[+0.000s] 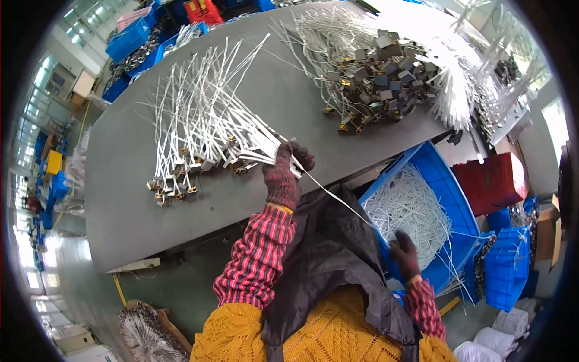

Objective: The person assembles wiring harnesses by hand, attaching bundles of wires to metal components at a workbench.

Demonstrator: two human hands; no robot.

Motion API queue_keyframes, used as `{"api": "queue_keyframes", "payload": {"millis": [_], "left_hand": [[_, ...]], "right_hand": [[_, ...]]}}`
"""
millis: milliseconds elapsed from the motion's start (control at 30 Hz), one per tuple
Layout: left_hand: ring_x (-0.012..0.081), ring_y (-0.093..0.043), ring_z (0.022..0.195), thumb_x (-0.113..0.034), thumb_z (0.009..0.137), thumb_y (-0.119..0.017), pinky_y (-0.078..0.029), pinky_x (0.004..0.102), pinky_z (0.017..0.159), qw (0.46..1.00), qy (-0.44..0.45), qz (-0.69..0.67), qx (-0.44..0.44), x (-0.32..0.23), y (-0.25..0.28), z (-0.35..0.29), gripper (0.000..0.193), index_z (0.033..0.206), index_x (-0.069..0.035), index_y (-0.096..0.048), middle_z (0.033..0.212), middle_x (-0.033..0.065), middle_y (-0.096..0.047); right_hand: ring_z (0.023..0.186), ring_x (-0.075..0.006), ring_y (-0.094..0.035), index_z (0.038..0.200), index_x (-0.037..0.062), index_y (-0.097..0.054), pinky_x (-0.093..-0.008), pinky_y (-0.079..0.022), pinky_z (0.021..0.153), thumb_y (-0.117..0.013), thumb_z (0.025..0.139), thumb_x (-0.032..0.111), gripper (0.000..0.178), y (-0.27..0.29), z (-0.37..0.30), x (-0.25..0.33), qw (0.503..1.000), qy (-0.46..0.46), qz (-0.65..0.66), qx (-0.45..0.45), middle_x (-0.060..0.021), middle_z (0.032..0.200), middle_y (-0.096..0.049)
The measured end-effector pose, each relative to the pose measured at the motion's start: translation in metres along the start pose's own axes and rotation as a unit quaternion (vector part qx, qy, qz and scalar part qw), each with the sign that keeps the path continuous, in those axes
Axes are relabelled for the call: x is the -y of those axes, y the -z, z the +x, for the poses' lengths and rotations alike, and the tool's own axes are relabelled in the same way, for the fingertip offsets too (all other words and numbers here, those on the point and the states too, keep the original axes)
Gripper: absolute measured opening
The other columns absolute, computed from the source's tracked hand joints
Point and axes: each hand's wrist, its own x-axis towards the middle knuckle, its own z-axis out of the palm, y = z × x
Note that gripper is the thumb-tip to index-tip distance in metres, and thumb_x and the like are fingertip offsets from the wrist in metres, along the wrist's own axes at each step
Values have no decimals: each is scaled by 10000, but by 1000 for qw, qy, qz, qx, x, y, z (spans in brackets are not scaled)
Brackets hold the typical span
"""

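Right up close, wearing a black apron (304, 265) over a mustard knit sweater (325, 332), with red plaid sleeves (256, 259) running up to dark gloves. Reaching off to the right with the right hand (406, 256), at the near side of a blue crate (445, 181), fingers mostly together; hard to tell from here whether pinching the white strand (338, 198) or just beside it. Inside that crate, a loose heap of thin white strips (410, 208). Now up to the grey surface (126, 205): gripping with the left hand (284, 175), near the close edge, fingers curled firmly around a gathered bunch of white cables (211, 120). Out of that fist toward the crate, the strand again. Fanned leftward across the surface, more of the cables, small connectors (175, 188) at the near ends. Farther over, a thick pile of dark grey connectors (386, 84). Off right, past the crate, a red box (488, 184). Way back, blue bins (129, 42) and a red container (202, 11).
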Motion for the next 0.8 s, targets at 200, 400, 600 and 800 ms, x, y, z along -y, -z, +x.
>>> {"api": "queue_keyframes", "payload": {"millis": [200, 400, 600, 800], "left_hand": [[269, -711, 805, -233, 988, -609, -588, 401, 685, 874, -283, 386, 84, 10, 36, -9, 217, 1039, -30, -669, 905, 111, -705], [225, -641, 650, -417, 952, -638, -516, 333, 567, 813, -105, 562, -108, -121, 18, 46, 412, 1083, -26, -622, 762, 136, -677], [201, -625, 486, -311, 976, -577, -493, 306, 408, 892, -120, 401, -171, -184, 57, 69, 271, 981, -40, -598, 680, 120, -657], [218, -678, 962, -354, 1003, -575, -588, 388, 826, 988, 28, -16, 154, -121, 38, 35, 326, 1152, -71, -639, 1061, 95, -698]], "right_hand": [[957, -132, -589, 1394, 80, -452, -288, -520, 818, -598, 940, 91, 477, -235, 85, 191, 947, 221, 23, 231, -98, 1136, -632], [981, -272, -652, 1296, 131, -557, -419, -540, 823, -670, 895, 186, 420, -267, 142, 253, 802, 478, -337, 122, -97, 1079, -662], [932, -336, -682, 1250, 150, -580, -464, -559, 724, -587, 887, 162, 364, -172, 231, 261, 671, 269, -689, -51, -137, 1197, -615], [893, -358, -683, 1230, 144, -582, -482, -557, 682, -591, 867, 151, 363, -135, 244, 228, 609, 423, -667, -66, -161, 1201, -609]]}}
